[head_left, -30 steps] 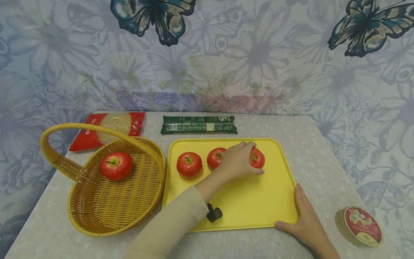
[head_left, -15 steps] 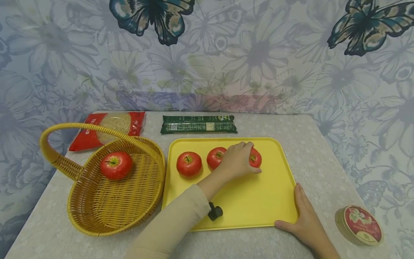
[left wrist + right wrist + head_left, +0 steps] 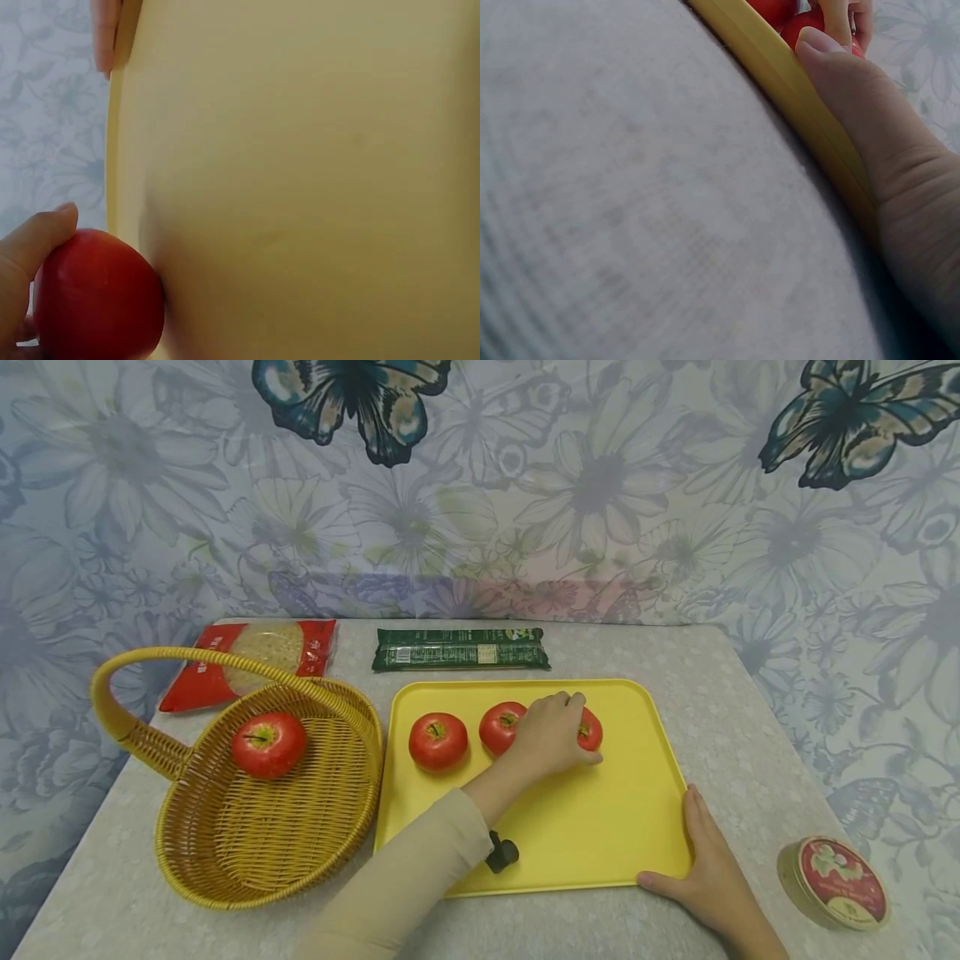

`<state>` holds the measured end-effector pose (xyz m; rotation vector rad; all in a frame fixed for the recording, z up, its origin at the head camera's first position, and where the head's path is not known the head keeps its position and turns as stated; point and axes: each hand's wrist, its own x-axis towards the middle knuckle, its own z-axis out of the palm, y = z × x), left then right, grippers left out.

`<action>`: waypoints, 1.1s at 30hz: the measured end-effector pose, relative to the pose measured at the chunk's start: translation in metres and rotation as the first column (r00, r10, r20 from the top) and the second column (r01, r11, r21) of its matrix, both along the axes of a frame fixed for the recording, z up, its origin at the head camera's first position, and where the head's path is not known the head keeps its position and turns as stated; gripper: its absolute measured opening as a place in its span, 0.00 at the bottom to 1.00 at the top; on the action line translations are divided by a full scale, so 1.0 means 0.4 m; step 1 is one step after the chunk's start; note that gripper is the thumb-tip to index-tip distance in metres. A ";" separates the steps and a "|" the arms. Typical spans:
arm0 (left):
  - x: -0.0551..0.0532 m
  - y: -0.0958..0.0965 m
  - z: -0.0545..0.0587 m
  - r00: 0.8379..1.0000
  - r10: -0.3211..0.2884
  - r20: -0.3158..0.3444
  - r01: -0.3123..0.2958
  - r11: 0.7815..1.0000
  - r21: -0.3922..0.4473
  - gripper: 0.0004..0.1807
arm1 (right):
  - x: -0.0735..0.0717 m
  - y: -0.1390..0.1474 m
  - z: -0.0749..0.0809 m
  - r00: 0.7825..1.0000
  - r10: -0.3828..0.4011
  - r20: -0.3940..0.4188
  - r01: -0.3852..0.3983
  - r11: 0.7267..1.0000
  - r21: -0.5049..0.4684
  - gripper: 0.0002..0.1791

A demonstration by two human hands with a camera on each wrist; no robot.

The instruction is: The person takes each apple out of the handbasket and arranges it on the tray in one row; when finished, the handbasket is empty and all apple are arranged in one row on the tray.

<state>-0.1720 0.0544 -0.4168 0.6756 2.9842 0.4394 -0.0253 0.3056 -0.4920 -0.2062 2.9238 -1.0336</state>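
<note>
My left hand (image 3: 553, 733) reaches over the yellow tray (image 3: 600, 827) and grips the rightmost red apple (image 3: 590, 731), fingers and thumb round it. In the left wrist view the thumb lies against this apple (image 3: 97, 296), low over the tray surface. Left of it on the tray sit a middle apple (image 3: 498, 725), partly behind the hand, and another apple (image 3: 438, 742). My right hand (image 3: 708, 877) holds the tray's near right corner, thumb on the front edge and fingers along the right side. The right wrist view has its thumb (image 3: 855, 90) on the yellow rim.
A wicker basket (image 3: 168, 835) with a tall handle stands left of the tray, one apple (image 3: 268, 745) inside. Behind lie a red-ended bag (image 3: 202, 681) and a green packet (image 3: 461, 649). A round tin (image 3: 842, 883) stands far right. A patterned cloth hangs behind the table.
My left hand and the apple in its grip have shifted slightly left, toward the middle apple. The right hand stays at the tray corner.
</note>
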 end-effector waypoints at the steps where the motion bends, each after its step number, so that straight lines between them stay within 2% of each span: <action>1: 0.001 0.001 0.001 1.000 -0.003 -0.009 0.003 1.000 -0.006 0.44 | 0.000 0.000 -0.001 1.000 0.001 -0.003 -0.001 1.000 0.002 0.76; 7: 0.005 0.005 0.015 0.999 -0.019 -0.040 0.016 0.997 -0.070 0.43 | 0.001 0.004 -0.007 1.000 0.005 -0.024 -0.005 1.000 0.009 0.76; 14: 0.008 0.006 0.030 1.000 -0.008 -0.012 0.007 0.993 -0.115 0.45 | 0.002 0.005 -0.008 1.000 0.004 -0.030 -0.003 1.000 0.018 0.76; 20: 0.004 0.006 0.029 1.000 0.016 0.005 -0.015 0.993 -0.115 0.43 | 0.001 0.006 -0.009 1.000 0.002 -0.027 -0.002 1.000 0.021 0.76; 26: -0.004 0.003 0.025 0.999 0.031 0.021 -0.029 0.996 -0.086 0.46 | 0.001 0.007 -0.009 1.000 0.000 -0.021 0.000 1.000 0.020 0.76; 33: -0.007 -0.002 0.022 0.999 0.027 0.022 -0.024 0.994 -0.105 0.46 | 0.003 0.006 -0.009 1.000 0.007 -0.022 -0.006 1.000 0.018 0.76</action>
